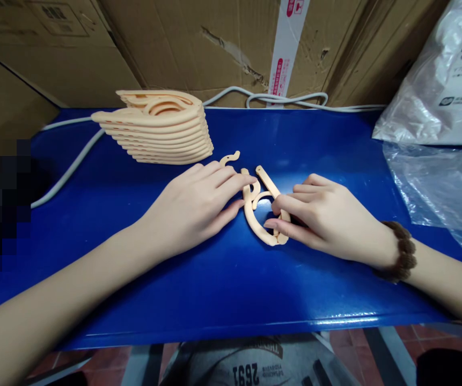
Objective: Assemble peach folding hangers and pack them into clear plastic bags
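Note:
A peach plastic folding hanger (258,229) lies on the blue table between my hands, its curved and straight arms partly folded together. My left hand (198,201) pinches its left side, with thumb and forefinger on the curved arm. At the right, my right hand (323,214) has thumb and fingers closed around the straight arm. A small curved hook piece (231,157) of the same colour shows just beyond my left fingers; its lower end is hidden. Behind my left hand stands a neat stack of folded peach hangers (170,136).
Cardboard boxes (198,48) wall off the back of the blue table (222,289). A pale cable (287,99) runs along the rear edge and down the left. Clear plastic bags (427,107) lie at the right.

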The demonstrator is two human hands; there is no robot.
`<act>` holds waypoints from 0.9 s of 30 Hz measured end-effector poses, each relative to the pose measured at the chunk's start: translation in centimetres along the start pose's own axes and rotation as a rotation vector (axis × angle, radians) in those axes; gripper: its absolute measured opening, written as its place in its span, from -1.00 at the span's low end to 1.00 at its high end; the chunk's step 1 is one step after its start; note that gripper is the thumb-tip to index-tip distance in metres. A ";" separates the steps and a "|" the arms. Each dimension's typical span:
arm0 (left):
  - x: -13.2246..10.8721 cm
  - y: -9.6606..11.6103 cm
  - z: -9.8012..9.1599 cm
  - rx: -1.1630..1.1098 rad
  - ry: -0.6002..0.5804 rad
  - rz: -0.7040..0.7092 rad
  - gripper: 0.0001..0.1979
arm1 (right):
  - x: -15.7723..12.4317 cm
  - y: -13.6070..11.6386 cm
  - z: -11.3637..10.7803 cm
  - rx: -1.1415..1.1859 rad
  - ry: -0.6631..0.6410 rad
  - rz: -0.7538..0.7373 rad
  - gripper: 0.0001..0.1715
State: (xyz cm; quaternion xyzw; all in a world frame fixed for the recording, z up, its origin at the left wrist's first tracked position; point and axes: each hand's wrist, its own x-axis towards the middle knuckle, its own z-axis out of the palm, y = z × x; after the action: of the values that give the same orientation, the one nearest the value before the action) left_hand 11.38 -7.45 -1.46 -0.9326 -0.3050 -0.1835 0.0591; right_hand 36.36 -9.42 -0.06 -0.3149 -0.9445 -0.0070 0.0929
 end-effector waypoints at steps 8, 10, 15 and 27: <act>0.0 0.5 0.2 -0.080 -0.039 -0.065 -0.73 | 0.2 -1.2 0.5 0.109 0.042 -0.127 -0.61; 0.0 0.7 0.2 -0.092 -0.034 -0.091 -0.75 | 0.3 -1.5 0.8 0.121 0.049 -0.150 -0.70; -0.1 1.3 0.0 -0.063 -0.016 -0.049 -0.77 | 0.4 -1.3 0.7 0.142 0.084 -0.186 -0.64; -0.2 1.8 -0.4 -0.044 -0.023 0.084 -0.71 | 6.1 4.1 0.5 -0.097 0.100 0.052 -0.67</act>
State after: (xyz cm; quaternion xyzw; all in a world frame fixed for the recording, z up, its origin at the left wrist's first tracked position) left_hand 12.18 -9.14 -1.12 -0.9477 -0.2621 -0.1770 0.0425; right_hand 33.89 -2.50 0.32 -0.3426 -0.9288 -0.0662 0.1247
